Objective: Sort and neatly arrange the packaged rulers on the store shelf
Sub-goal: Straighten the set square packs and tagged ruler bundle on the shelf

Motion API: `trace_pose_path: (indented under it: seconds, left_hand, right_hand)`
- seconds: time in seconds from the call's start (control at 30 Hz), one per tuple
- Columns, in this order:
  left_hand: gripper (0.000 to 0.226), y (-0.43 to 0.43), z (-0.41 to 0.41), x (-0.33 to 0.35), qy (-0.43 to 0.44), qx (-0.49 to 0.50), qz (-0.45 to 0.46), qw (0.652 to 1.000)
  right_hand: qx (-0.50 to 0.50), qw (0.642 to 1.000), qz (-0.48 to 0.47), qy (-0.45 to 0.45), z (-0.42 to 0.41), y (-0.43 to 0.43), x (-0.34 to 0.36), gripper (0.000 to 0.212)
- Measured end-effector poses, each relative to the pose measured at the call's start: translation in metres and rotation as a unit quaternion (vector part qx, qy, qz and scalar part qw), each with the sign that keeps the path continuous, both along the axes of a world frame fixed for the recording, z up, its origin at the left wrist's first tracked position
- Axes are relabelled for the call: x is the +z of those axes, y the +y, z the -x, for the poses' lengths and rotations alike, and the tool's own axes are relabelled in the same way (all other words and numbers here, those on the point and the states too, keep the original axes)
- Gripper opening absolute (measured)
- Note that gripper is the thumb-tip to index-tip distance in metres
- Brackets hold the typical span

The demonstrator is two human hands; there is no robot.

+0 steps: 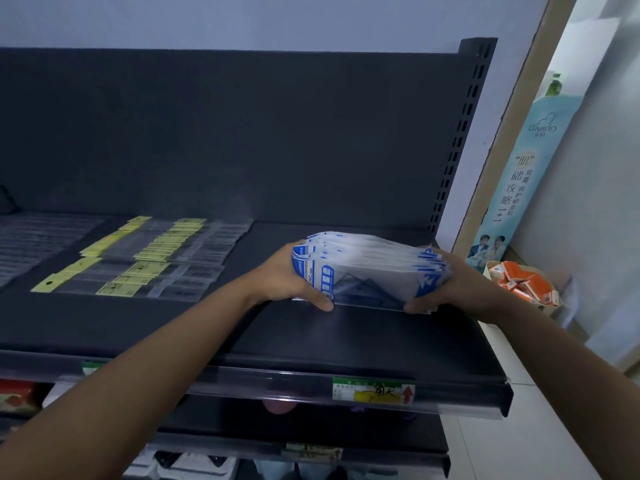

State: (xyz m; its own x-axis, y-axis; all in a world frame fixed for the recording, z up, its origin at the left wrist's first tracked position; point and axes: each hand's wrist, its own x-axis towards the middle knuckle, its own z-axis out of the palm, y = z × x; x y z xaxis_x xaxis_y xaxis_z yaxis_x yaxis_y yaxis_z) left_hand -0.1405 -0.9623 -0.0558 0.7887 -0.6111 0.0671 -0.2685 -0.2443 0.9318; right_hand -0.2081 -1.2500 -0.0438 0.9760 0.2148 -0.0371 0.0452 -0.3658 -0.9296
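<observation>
My left hand and right hand squeeze the blue ruler packs just above the shelf, so I think I set them down straight next

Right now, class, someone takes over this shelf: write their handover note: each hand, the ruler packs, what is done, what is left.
The left hand grips the left end of the stack of blue-and-white packs.
The right hand grips its right end.
The stack is over the right part of the shelf; whether it rests there is unclear.
Done: yellow-tagged ruler packs lie in overlapping rows on the left.
Left: set the stack down, square it, probably even up the yellow rows.
</observation>
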Motion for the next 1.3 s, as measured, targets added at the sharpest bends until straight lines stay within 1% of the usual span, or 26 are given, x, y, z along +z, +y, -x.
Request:
trace_pose_path:
  seconds: [0.07,0.13,0.2,0.3,0.43,0.53,0.63,0.7,0.77,0.83,0.87,0.93,1.0,1.03,1.07,1.13,1.2,1.3]
  left_hand:
    - [0.085,0.003,-0.002,-0.001,0.018,0.0,0.014,1.0]
    - [0.085,0.005,-0.004,0.001,0.033,0.004,0.021,0.999]
    - [0.081,0.003,-0.004,0.002,0.035,-0.004,0.013,0.999]
    - [0.073,-0.001,-0.005,0.003,0.022,-0.01,-0.009,1.0]
    - [0.068,-0.002,-0.007,0.003,0.013,0.007,-0.023,1.0]
    - [0.063,-0.006,-0.012,0.004,0.015,0.015,-0.03,0.999]
    - [0.061,-0.013,-0.021,0.008,0.022,0.033,-0.027,0.999]
    - [0.065,-0.016,-0.026,0.01,0.026,0.033,-0.029,0.999]
    - [0.077,-0.014,-0.031,0.011,0.032,0.036,-0.014,0.999]
    - [0.089,-0.009,-0.034,0.012,0.043,0.072,0.028,0.996]
    - [0.094,-0.007,-0.036,0.013,0.035,0.096,0.044,0.994]
    - [0.1,-0.008,-0.037,0.015,-0.007,0.134,0.041,0.99]
    - [0.1,-0.014,-0.036,0.015,-0.058,0.15,0.012,0.987]
    - [0.099,-0.017,-0.035,0.015,-0.085,0.156,-0.01,0.984]
    - [0.097,-0.021,-0.035,0.015,-0.116,0.162,-0.035,0.979]
    - [0.088,-0.026,-0.036,0.016,-0.191,0.165,-0.103,0.962]
    - [0.076,-0.034,-0.036,0.021,-0.254,0.159,-0.185,0.936]
    - [0.068,-0.054,-0.035,0.022,-0.306,0.128,-0.33,0.884]
  right_hand:
    - [-0.019,0.999,-0.043,0.007,-0.001,-0.002,-0.002,0.091]
    - [-0.024,0.998,-0.055,0.009,-0.001,-0.002,-0.004,0.097]
    - [-0.015,0.999,-0.038,0.005,0.0,0.0,-0.007,0.093]
    - [-0.029,0.999,-0.021,-0.011,-0.002,-0.001,-0.009,0.086]
    - [-0.037,0.999,0.001,-0.021,-0.007,-0.005,-0.009,0.085]
    - [-0.029,0.999,-0.005,-0.021,-0.016,-0.007,-0.007,0.085]
    - [-0.031,0.999,-0.03,-0.026,-0.029,-0.006,-0.002,0.087]
    - [-0.036,0.998,-0.035,-0.023,-0.033,-0.005,0.001,0.092]
    - [-0.049,0.998,-0.04,-0.02,-0.034,-0.009,0.006,0.101]
    - [-0.067,0.996,-0.048,-0.026,-0.033,-0.011,0.011,0.106]
    - [-0.083,0.995,-0.046,-0.036,-0.033,-0.01,0.013,0.106]
    - [-0.139,0.987,-0.006,-0.086,-0.033,-0.003,0.013,0.098]
    - [-0.199,0.961,0.084,-0.174,-0.034,0.007,0.008,0.084]
    - [-0.206,0.945,0.137,-0.213,-0.035,0.012,0.004,0.078]
    - [-0.2,0.933,0.186,-0.233,-0.035,0.017,0.001,0.073]
    - [-0.174,0.921,0.271,-0.22,-0.04,0.023,-0.004,0.064]
    - [-0.153,0.908,0.341,-0.19,-0.048,0.028,-0.006,0.056]
    - [-0.118,0.889,0.402,-0.183,-0.063,0.04,-0.007,0.052]
